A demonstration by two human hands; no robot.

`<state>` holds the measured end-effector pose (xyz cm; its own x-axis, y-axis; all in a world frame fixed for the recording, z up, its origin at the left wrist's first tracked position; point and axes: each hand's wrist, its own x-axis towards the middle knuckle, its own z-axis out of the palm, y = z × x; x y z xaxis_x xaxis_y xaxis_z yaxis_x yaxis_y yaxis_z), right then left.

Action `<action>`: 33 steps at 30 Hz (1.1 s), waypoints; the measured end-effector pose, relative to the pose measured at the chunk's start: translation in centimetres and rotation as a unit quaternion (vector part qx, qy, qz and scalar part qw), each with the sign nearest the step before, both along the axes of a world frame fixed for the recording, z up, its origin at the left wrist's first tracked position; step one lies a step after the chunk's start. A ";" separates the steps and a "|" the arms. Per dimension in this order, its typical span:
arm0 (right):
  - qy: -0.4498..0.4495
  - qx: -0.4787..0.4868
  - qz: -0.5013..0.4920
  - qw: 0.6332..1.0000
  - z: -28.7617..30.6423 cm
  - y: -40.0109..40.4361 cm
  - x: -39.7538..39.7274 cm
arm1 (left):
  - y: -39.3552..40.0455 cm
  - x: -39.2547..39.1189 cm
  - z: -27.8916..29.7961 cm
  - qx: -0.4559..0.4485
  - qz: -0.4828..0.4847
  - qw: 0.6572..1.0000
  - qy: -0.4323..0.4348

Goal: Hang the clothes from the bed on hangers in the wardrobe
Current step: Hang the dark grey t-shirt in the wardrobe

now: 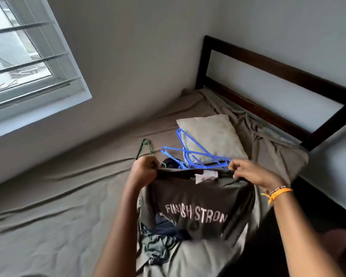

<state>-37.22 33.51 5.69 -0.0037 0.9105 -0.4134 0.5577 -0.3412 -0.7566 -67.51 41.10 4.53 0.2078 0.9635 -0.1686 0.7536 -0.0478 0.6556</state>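
Covering bed (pixel 48 206): taupe sheet; pillow (pixel 210 136) by dark headboard (pixel 268 68).

Daylight enters through the window (pixel 26 56) at upper left, the only light source in view; its panes are washed out to near white, with no detail outside. The room is dim and grey, colours muted. Soft light rakes across the bed (pixel 48 206), leaving long, gentle shadows along the sheet's creases. The wall (pixel 138 56) fades from pale near the window to darker grey. The lower right corner falls into deep shadow. Wide-angle distortion tilts and bows the window frame and headboard (pixel 278 92) toward the edges. The picture is slightly soft overall, with compression smear; the shirt (pixel 198 206) lettering is blurred.
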 end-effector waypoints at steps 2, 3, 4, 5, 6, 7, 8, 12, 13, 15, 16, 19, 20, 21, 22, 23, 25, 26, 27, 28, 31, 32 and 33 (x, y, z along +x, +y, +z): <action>-0.061 -0.056 0.041 0.996 -4.6 1.2 1.1 | 0.3 1.4 -3.2 -0.030 0.114 0.992 0.047; -0.083 -0.079 0.058 0.992 -7.0 1.6 1.4 | 0.2 2.3 -4.5 -0.059 0.157 0.984 0.053; -0.104 -0.094 0.057 0.988 -9.5 1.9 1.6 | 0.3 3.2 -5.8 -0.105 0.182 0.977 0.032; -0.124 -0.103 0.041 0.986 -11.4 2.1 1.7 | 0.4 4.3 -7.0 -0.165 0.193 0.967 -0.028; -0.146 -0.102 0.011 0.984 -13.3 2.2 1.7 | 0.6 5.3 -8.2 -0.235 0.197 0.946 -0.104; -0.165 -0.097 -0.021 0.981 -15.2 2.7 1.8 | 1.0 6.3 -9.0 -0.294 0.214 0.915 -0.172; -0.168 -0.105 -0.047 0.979 -16.9 3.3 2.0 | 1.5 7.3 -9.7 -0.332 0.237 0.887 -0.218; -0.105 -0.191 0.041 0.975 -23.1 7.9 2.2 | 4.2 10.9 -11.6 -0.384 0.315 0.838 -0.226; -0.114 -0.206 0.061 0.970 -24.3 9.1 2.1 | 4.8 11.6 -12.0 -0.378 0.331 0.840 -0.204; -0.161 -0.205 0.067 0.963 -26.3 11.7 2.2 | 6.1 12.4 -12.9 -0.365 0.333 0.853 -0.165; -0.185 -0.190 0.065 0.962 -27.1 13.1 2.4 | 6.6 12.7 -13.5 -0.362 0.324 0.862 -0.147; -0.274 -0.175 0.107 0.940 -29.5 16.2 3.2 | 7.4 12.9 -15.0 -0.347 0.294 0.884 -0.109; -0.301 -0.188 0.137 0.925 -30.3 16.9 3.7 | 7.5 12.8 -15.5 -0.342 0.284 0.890 -0.097; -0.321 -0.202 0.158 0.912 -30.9 17.5 4.1 | 7.6 12.6 -15.8 -0.339 0.275 0.895 -0.090; -0.333 -0.215 0.171 0.902 -31.5 17.8 4.5 | 7.7 12.4 -16.0 -0.335 0.267 0.899 -0.087; -0.345 -0.211 0.175 0.898 -31.8 17.9 4.8 | 7.7 12.3 -16.2 -0.333 0.261 0.902 -0.087; -0.369 -0.156 0.173 0.900 -32.1 17.9 5.3 | 7.5 11.9 -16.3 -0.324 0.271 0.901 -0.101; -0.376 -0.106 0.163 0.906 -32.2 17.8 5.3 | 7.3 11.7 -16.1 -0.318 0.282 0.899 -0.108; -0.383 -0.051 0.146 0.911 -32.0 17.5 5.1 | 7.1 11.6 -16.0 -0.312 0.291 0.898 -0.112; -0.384 0.002 0.122 0.915 -31.7 17.2 4.9 | 6.9 11.5 -15.9 -0.302 0.295 0.899 -0.113; -0.351 0.080 0.027 0.932 -29.4 16.1 3.5 | 6.5 11.1 -15.5 -0.267 0.287 0.916 -0.087; -0.335 0.096 -0.012 0.937 -28.4 15.8 3.2 | 6.5 11.1 -15.3 -0.256 0.281 0.921 -0.081; -0.323 0.109 -0.048 0.939 -27.5 15.6 2.9 | 6.5 11.0 -15.0 -0.242 0.278 0.926 -0.077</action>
